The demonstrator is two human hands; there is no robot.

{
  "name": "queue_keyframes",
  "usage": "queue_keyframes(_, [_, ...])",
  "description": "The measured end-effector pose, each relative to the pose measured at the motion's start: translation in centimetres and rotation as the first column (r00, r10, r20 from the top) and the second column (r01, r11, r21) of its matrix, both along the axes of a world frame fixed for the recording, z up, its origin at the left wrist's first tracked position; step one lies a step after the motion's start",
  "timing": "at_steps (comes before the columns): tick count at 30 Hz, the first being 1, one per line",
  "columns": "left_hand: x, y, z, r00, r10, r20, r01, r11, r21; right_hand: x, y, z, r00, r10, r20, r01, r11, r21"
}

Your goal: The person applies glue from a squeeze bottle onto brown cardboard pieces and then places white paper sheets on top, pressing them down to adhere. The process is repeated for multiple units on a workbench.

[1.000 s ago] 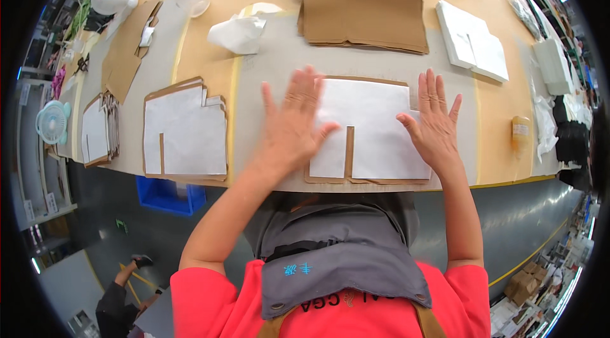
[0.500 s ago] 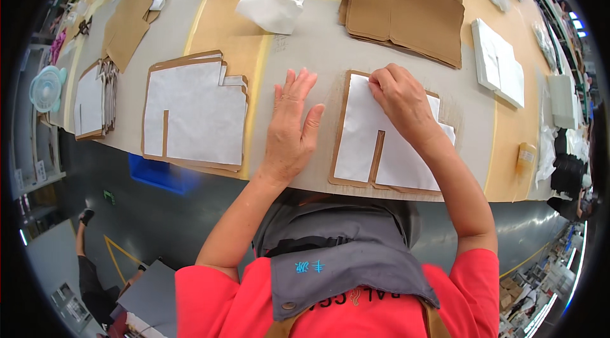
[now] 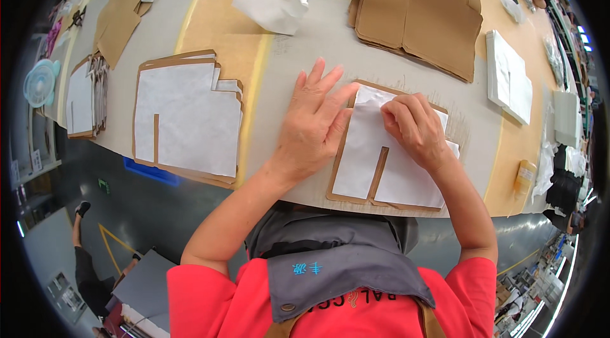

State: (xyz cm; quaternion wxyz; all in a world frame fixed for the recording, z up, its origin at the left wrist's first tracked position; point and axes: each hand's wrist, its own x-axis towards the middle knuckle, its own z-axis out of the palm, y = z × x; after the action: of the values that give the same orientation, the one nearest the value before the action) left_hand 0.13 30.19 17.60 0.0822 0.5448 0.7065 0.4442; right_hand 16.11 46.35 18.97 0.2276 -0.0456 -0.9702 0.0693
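Note:
In front of me a white sheet [image 3: 360,160] lies on a slightly larger brown paper piece [image 3: 347,197], whose edges show around it and through a narrow slot at the near side. My right hand [image 3: 416,133] is closed, thumb and fingers pinched on the sheet's upper part, where the white material wrinkles. What sits between those fingertips is mostly hidden. My left hand [image 3: 314,119] is open with fingers spread, its index fingertip at the sheet's upper left corner and its thumb beside the left edge.
To the left lies a stack of similar white-on-brown pieces [image 3: 187,115], with another stack [image 3: 79,100] farther left. Brown pieces [image 3: 416,11] are piled at the back. Folded white sheets [image 3: 510,77] lie right, near a small yellowish bottle [image 3: 525,176]. Crumpled white material [image 3: 270,9] sits at back centre.
My left hand has moved right, onto the sheet's upper left corner. My right hand has shifted slightly toward me, and the sheet's top now shows wrinkles. The view has shifted a little.

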Motion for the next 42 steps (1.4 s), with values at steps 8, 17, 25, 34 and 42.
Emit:
queue_keyframes(8, [0.0, 2.0, -0.1, 0.978, -0.154, -0.14, 0.136, 0.982, -0.132, 2.6, 0.7, 1.6, 0.998, -0.058, 0.029, 0.061, 0.99, -0.128])
queue_keyframes(17, [0.0, 2.0, -0.3, 0.976, -0.155, -0.15, 0.139, 0.984, -0.111, 2.1, 3.6, 2.3, 0.961, -0.017, 0.274, 0.107, 0.942, -0.317])
queue_keyframes(25, [0.2, 2.1, -0.6, 0.981, -0.132, -0.143, 0.118, 0.988, -0.104, 10.2, -1.8, 5.3, 0.965, -0.003, 0.261, 0.009, 1.0, -0.023])
queue_keyframes(34, [-0.1, 2.1, -1.2, 0.969, -0.137, -0.204, 0.126, 0.99, -0.067, 23.0, -10.9, 17.2, 0.936, -0.092, 0.339, 0.289, 0.748, -0.597])
queue_keyframes(42, [0.0, 2.4, 0.8, 0.971, -0.19, -0.146, 0.185, 0.982, -0.042, 32.1, -3.8, 23.2, 0.675, -0.668, 0.313, 0.735, 0.644, -0.212])
